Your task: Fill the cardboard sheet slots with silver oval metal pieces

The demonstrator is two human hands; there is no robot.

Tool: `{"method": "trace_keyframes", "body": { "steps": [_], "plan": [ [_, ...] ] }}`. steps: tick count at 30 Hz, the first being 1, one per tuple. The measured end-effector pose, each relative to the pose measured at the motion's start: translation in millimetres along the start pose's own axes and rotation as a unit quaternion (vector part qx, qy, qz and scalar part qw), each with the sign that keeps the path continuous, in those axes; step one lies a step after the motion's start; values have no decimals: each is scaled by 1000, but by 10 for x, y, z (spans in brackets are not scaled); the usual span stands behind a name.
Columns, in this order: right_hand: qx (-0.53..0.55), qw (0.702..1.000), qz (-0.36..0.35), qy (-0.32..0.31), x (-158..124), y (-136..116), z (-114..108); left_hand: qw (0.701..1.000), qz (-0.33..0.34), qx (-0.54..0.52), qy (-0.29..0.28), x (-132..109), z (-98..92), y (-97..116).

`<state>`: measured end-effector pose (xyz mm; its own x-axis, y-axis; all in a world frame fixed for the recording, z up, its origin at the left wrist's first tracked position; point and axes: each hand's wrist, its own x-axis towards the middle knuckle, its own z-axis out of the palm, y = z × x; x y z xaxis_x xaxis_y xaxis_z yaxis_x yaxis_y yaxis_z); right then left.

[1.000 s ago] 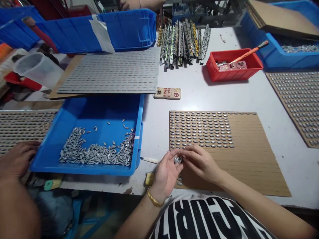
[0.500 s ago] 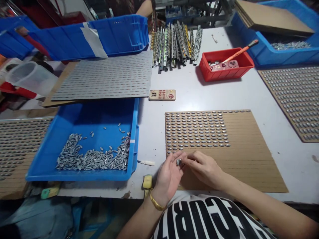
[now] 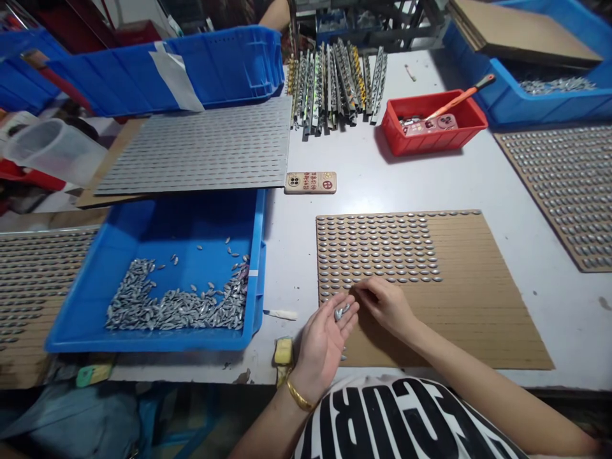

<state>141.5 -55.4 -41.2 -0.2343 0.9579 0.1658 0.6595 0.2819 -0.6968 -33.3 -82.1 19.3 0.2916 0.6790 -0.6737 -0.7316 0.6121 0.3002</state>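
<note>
Head camera looks down on a white worktable [image 3: 411, 172], with the person's left hand [image 3: 321, 347] and right hand [image 3: 385, 307] close together at 6 o'clock. The left hand lies palm up and open, its fingers [image 3: 347, 310] gently curled, and a few oval silver metal pieces [image 3: 341, 312] rest against them. The right hand's fingertips [image 3: 359, 288] are bunched and point down at a slotted cardboard sheet [image 3: 478, 306], just below the lowest filled row; whether they grip a piece is too small to tell. Filled rows of pieces [image 3: 377, 245] cover the sheet's upper left part. A gold bangle [image 3: 299, 396] circles the left wrist. At 9 o'clock from the hands, a blue plastic tray [image 3: 157, 220] holds a loose heap of pieces [image 3: 176, 306], and a yellow block [image 3: 283, 350] and a white stick [image 3: 282, 314] lie between tray and hands. At 12 o'clock sit a phone in a patterned case [image 3: 310, 182] and bundled metal strips [image 3: 335, 83], with a co-worker's arm [image 3: 276, 13] beyond. A red plastic bin [image 3: 425, 141] stands at 1 o'clock
</note>
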Motion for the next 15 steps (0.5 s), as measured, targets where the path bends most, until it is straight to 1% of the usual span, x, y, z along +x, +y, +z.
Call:
{"method": "trace_keyframes", "body": {
  "steps": [2, 5, 11, 15],
  "plan": [
    [-35, 999, -15, 5, 1, 13, 17, 1000, -1, -2, -1, -2, -4, -5],
    [-58, 998, -25, 1, 4, 22, -5, 1000, -3, -5, -2, 3, -14, -11],
    [-52, 998, -33, -22, 29, 46, -68, 1000, -5, -7, -1, 18, -4, -5],
    [-58, 997, -36, -20, 38, 27, -61, 1000, -3, -7, -2, 21, -1, -16]
  ]
}}
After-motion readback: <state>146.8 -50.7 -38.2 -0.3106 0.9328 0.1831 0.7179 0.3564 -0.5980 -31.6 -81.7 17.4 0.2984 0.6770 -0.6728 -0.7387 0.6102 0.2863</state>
